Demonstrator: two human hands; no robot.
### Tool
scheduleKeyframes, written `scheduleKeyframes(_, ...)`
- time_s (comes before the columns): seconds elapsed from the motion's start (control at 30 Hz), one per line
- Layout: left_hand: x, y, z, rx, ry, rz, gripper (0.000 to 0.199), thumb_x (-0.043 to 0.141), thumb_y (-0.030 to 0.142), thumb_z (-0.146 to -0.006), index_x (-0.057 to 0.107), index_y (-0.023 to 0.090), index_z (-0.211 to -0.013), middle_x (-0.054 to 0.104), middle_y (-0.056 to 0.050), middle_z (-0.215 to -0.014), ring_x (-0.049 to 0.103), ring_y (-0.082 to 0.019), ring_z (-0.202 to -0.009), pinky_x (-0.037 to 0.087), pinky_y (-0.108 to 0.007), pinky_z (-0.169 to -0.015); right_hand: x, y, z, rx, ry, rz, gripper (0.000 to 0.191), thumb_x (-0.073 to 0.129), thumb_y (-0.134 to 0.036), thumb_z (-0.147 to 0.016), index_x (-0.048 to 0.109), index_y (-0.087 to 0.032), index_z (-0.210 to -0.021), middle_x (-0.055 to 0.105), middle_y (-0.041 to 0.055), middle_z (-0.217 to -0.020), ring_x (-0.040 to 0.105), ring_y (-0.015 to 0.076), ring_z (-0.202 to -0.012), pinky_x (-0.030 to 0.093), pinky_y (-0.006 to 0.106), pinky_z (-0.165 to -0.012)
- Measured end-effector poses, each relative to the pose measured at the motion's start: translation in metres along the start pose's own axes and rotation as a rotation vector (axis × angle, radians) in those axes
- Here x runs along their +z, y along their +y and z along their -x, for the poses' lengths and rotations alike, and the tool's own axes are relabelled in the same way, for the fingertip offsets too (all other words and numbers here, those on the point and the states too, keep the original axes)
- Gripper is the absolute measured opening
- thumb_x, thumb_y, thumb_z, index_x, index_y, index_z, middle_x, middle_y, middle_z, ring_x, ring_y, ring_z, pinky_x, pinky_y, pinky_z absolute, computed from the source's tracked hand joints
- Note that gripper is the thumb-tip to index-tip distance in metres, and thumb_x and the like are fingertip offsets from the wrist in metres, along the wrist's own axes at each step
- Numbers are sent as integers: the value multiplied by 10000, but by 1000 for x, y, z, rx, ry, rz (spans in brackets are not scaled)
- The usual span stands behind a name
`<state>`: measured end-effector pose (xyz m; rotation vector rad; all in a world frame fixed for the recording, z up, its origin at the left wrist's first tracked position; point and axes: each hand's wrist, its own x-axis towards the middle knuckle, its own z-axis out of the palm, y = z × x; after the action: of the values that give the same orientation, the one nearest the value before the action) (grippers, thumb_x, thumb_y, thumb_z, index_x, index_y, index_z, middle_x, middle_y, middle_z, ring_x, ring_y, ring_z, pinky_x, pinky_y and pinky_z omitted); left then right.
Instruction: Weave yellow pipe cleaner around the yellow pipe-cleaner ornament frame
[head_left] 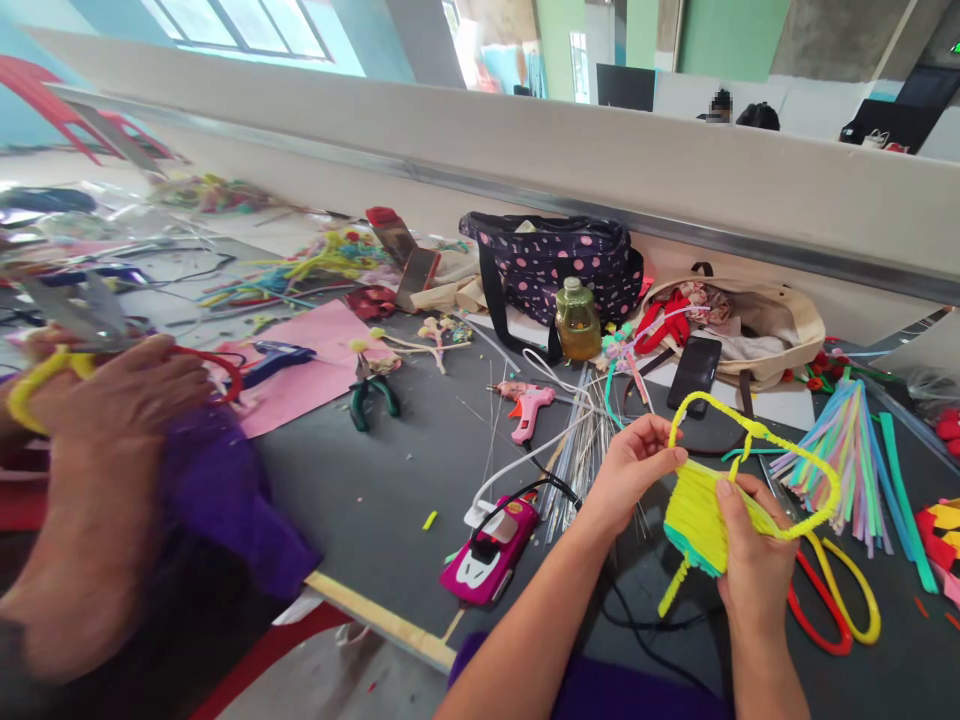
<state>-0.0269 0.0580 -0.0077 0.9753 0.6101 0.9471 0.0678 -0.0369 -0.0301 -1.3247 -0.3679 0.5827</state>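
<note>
A small yellow pipe-cleaner piece with a green lower edge is held up over the table at the right. My right hand grips its body, the thumb on the front face. A twisted yellow loop arches above it like a handle. My left hand pinches the left side of this loop between thumb and fingers. A short yellow stem sticks out below the piece. Red and yellow scissors lie just right of my right hand, their blades partly hidden.
A pink glue gun, green-handled pliers, a magenta power strip, a bottle, a phone and a dark dotted bag are on the table. At left, another person's hands hold scissors.
</note>
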Motion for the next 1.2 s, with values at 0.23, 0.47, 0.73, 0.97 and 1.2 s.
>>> scheduleKeyframes(0.23,-9,2,-1,-151,-49,134,332,854,245,-537,638,126,-758,630,-9,-673,589,-105,-586,508,-236,-595,-1,-11,-4,165,-24,-101,335,784,-428,-588,621,-166,-718,634,-3,-603,594,162,-530,466,256,-510)
scheduleKeyframes(0.47,-7,-7,-1,-177,-84,294,324,872,262,-522,665,118,-726,645,-5,-662,577,-68,-535,482,-184,-562,-2,-9,-10,234,-103,-166,323,767,-424,-597,584,-170,-679,614,-12,-591,582,154,-534,448,244,-499)
scheduleKeyframes(0.73,-9,-4,-2,-126,-129,207,264,835,257,-589,711,115,-774,679,-37,-703,611,-111,-577,504,-237,-603,-3,-11,-11,227,-63,-186,301,784,-394,-593,606,-172,-693,630,-25,-611,590,135,-550,451,234,-542)
scheduleKeyframes(0.97,-7,-6,0,-136,-156,331,261,856,229,-544,690,126,-718,649,-9,-685,586,-90,-585,475,-190,-570,0,-6,-7,354,-232,-244,317,751,-443,-636,600,-179,-724,613,-22,-621,555,129,-507,421,234,-469)
scheduleKeyframes(1.2,-12,-18,-7,-187,-137,351,309,820,311,-622,708,105,-824,664,-39,-743,605,-96,-630,492,-199,-621,0,-3,-12,267,-82,-201,314,781,-410,-601,592,-182,-702,629,-33,-616,587,134,-532,458,239,-521)
